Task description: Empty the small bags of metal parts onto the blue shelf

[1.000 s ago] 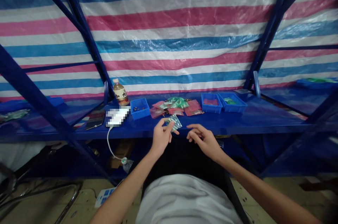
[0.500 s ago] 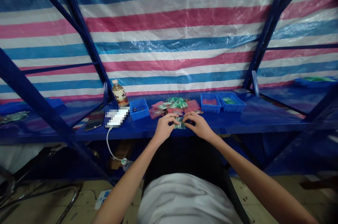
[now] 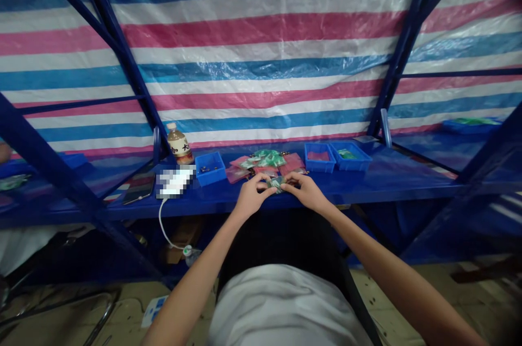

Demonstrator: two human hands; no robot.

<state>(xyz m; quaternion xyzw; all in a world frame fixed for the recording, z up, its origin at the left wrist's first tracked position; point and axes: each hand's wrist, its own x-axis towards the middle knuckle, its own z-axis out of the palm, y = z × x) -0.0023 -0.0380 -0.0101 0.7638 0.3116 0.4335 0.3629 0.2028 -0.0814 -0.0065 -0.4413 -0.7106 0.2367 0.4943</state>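
My left hand and my right hand meet over the front of the blue shelf. Both pinch one small green plastic packet between thumbs and fingers. Just behind them lies a pile of pink and green packets.
A small blue bin sits to the left of the pile, with a drink bottle behind it. Two blue bins stand to the right. A white device with a cable and a dark phone lie at the left. Blue frame posts flank the shelf.
A second ago only my left hand held the packet and my right hand hung open. My right hand has joined it, and both moved forward onto the shelf edge.
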